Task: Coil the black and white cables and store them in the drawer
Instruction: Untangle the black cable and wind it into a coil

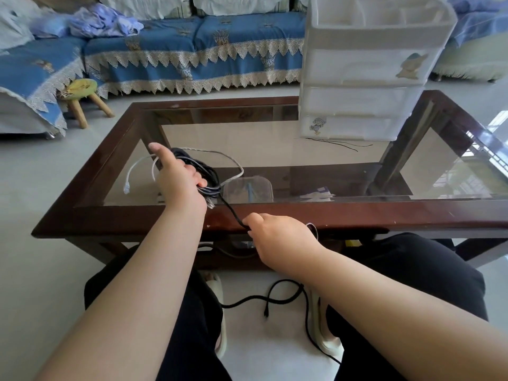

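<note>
Loops of black cable (204, 171) sit gripped in my left hand (178, 180) over the glass table (275, 215). My right hand (277, 235) pinches its loose strand; the white cable (233, 163) lies beside.

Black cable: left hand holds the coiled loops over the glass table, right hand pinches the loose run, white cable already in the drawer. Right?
Not quite. The head view shows the thin white cable lying on the glass-topped wooden table, not stored. The rest holds: left hand grips the black cable coil, right hand pinches its run.
</note>
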The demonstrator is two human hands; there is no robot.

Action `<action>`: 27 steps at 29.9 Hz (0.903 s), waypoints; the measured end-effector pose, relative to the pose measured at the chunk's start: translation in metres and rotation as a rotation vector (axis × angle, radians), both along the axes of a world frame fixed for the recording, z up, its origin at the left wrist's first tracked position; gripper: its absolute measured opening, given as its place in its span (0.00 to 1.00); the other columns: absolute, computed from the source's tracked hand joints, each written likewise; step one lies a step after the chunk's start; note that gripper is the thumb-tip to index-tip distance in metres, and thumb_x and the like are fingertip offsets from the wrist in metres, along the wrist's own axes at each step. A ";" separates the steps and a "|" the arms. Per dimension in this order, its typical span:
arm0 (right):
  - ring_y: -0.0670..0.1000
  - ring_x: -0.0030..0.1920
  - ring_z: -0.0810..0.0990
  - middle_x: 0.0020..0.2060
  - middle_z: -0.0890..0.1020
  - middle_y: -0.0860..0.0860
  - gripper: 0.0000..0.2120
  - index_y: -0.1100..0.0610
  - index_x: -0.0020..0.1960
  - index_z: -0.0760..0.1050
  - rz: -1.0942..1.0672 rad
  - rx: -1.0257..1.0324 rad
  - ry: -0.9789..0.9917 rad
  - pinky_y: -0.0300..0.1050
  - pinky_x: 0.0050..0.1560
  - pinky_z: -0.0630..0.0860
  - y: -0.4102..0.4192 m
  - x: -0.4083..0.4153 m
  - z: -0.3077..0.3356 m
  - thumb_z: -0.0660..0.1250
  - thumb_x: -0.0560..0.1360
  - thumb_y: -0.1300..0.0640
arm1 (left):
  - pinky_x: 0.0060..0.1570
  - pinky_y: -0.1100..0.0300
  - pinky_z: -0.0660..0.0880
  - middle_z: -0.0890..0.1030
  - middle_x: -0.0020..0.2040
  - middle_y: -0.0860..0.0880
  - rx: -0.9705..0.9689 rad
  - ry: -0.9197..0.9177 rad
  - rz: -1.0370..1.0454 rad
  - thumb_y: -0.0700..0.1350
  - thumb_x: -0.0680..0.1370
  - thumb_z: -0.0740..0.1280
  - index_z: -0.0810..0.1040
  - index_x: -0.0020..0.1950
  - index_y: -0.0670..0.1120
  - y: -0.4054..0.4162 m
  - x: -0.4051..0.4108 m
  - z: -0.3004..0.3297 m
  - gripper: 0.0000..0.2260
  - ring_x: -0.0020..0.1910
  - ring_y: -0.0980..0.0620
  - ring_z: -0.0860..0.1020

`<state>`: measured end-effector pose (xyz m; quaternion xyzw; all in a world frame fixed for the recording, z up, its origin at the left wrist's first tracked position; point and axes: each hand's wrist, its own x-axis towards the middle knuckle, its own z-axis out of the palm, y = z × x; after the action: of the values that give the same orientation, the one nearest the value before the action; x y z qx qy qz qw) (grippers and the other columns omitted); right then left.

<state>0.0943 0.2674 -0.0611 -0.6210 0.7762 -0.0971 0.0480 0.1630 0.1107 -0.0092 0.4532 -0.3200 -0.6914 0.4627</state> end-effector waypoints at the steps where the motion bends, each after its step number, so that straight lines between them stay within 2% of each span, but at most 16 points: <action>1: 0.59 0.43 0.79 0.52 0.78 0.52 0.14 0.56 0.63 0.69 0.034 -0.010 0.006 0.49 0.36 0.77 0.000 -0.001 0.003 0.57 0.79 0.61 | 0.23 0.64 0.59 0.59 0.22 0.53 -0.014 -0.039 -0.018 0.69 0.77 0.51 0.72 0.40 0.43 0.002 -0.003 0.000 0.30 0.21 0.54 0.56; 2: 0.59 0.45 0.79 0.54 0.78 0.52 0.15 0.55 0.65 0.68 0.065 -0.021 0.023 0.50 0.37 0.77 0.000 -0.003 0.005 0.57 0.79 0.60 | 0.23 0.64 0.58 0.59 0.22 0.53 -0.031 -0.073 -0.037 0.69 0.77 0.52 0.70 0.40 0.43 0.003 -0.005 -0.002 0.29 0.20 0.54 0.56; 5: 0.57 0.46 0.80 0.56 0.77 0.50 0.15 0.52 0.67 0.67 0.152 -0.044 0.081 0.51 0.38 0.77 0.003 -0.005 0.010 0.55 0.81 0.57 | 0.21 0.64 0.58 0.60 0.20 0.54 -0.109 -0.196 -0.130 0.69 0.77 0.52 0.73 0.46 0.42 0.011 -0.011 -0.007 0.30 0.18 0.55 0.58; 8: 0.56 0.45 0.81 0.56 0.78 0.49 0.14 0.53 0.66 0.68 0.203 -0.116 0.101 0.48 0.35 0.74 0.007 -0.009 0.015 0.54 0.81 0.55 | 0.20 0.64 0.58 0.61 0.18 0.55 -0.223 -0.313 -0.260 0.68 0.77 0.53 0.66 0.33 0.44 0.024 -0.015 -0.012 0.28 0.16 0.56 0.59; 10: 0.56 0.38 0.81 0.49 0.81 0.50 0.12 0.55 0.61 0.74 0.246 -0.226 0.089 0.45 0.28 0.70 0.007 -0.012 0.018 0.60 0.79 0.57 | 0.20 0.64 0.59 0.62 0.18 0.55 -0.305 -0.387 -0.382 0.68 0.77 0.54 0.61 0.31 0.46 0.030 -0.016 -0.015 0.27 0.16 0.56 0.60; 12: 0.56 0.32 0.80 0.41 0.82 0.50 0.08 0.56 0.53 0.78 0.273 -0.347 0.111 0.42 0.23 0.68 0.006 -0.016 0.017 0.65 0.75 0.57 | 0.22 0.62 0.61 0.63 0.18 0.54 -0.376 -0.463 -0.528 0.68 0.76 0.55 0.62 0.30 0.46 0.032 -0.015 -0.019 0.27 0.16 0.56 0.62; 15: 0.55 0.30 0.78 0.36 0.81 0.50 0.09 0.57 0.49 0.78 0.301 -0.450 0.120 0.46 0.23 0.71 0.003 -0.019 0.016 0.61 0.76 0.56 | 0.27 0.60 0.67 0.68 0.20 0.53 -0.497 -0.620 -0.711 0.68 0.76 0.54 0.66 0.30 0.45 0.038 -0.013 -0.022 0.29 0.19 0.55 0.67; 17: 0.55 0.30 0.77 0.35 0.80 0.50 0.10 0.57 0.46 0.78 0.316 -0.491 0.107 0.46 0.24 0.72 0.002 -0.019 0.019 0.59 0.75 0.54 | 0.31 0.59 0.67 0.71 0.22 0.52 -0.532 -0.705 -0.810 0.70 0.74 0.55 0.68 0.30 0.45 0.039 -0.014 -0.023 0.29 0.22 0.55 0.69; 20: 0.54 0.30 0.78 0.32 0.80 0.49 0.14 0.57 0.47 0.76 0.269 -0.509 0.070 0.44 0.26 0.71 0.002 -0.020 0.023 0.61 0.74 0.46 | 0.32 0.58 0.70 0.76 0.26 0.47 -0.451 -0.708 -1.038 0.73 0.71 0.56 0.74 0.33 0.43 0.039 -0.011 -0.024 0.33 0.27 0.50 0.74; 22: 0.53 0.26 0.75 0.27 0.77 0.48 0.24 0.58 0.48 0.71 0.154 -0.509 0.040 0.41 0.24 0.68 0.002 -0.025 0.028 0.61 0.70 0.37 | 0.28 0.59 0.72 0.76 0.29 0.41 -0.346 -0.657 -1.164 0.66 0.78 0.56 0.78 0.45 0.37 0.042 -0.008 -0.025 0.31 0.25 0.48 0.75; 23: 0.52 0.24 0.73 0.24 0.74 0.47 0.28 0.58 0.47 0.69 0.109 -0.517 0.039 0.40 0.23 0.65 0.001 -0.028 0.029 0.61 0.67 0.33 | 0.25 0.61 0.71 0.74 0.27 0.42 -0.293 -0.637 -1.189 0.63 0.80 0.55 0.77 0.47 0.36 0.045 -0.005 -0.024 0.30 0.22 0.49 0.72; 25: 0.51 0.21 0.67 0.22 0.68 0.45 0.31 0.58 0.45 0.67 0.047 -0.514 0.049 0.40 0.23 0.60 0.000 -0.034 0.030 0.62 0.64 0.30 | 0.21 0.63 0.66 0.70 0.22 0.45 -0.228 -0.619 -1.185 0.66 0.79 0.50 0.75 0.38 0.38 0.049 -0.004 -0.021 0.32 0.19 0.51 0.67; 27: 0.52 0.23 0.67 0.23 0.69 0.47 0.30 0.56 0.45 0.64 0.014 -0.433 0.021 0.43 0.25 0.60 -0.001 -0.036 0.032 0.67 0.63 0.31 | 0.21 0.63 0.64 0.67 0.22 0.46 -0.211 -0.599 -1.190 0.70 0.76 0.47 0.75 0.28 0.44 0.051 -0.005 -0.020 0.35 0.18 0.52 0.65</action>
<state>0.0585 0.2666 -0.0290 -0.6234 0.7332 -0.2547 -0.0941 0.1581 0.1621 -0.0292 0.3241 -0.6956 -0.6380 -0.0640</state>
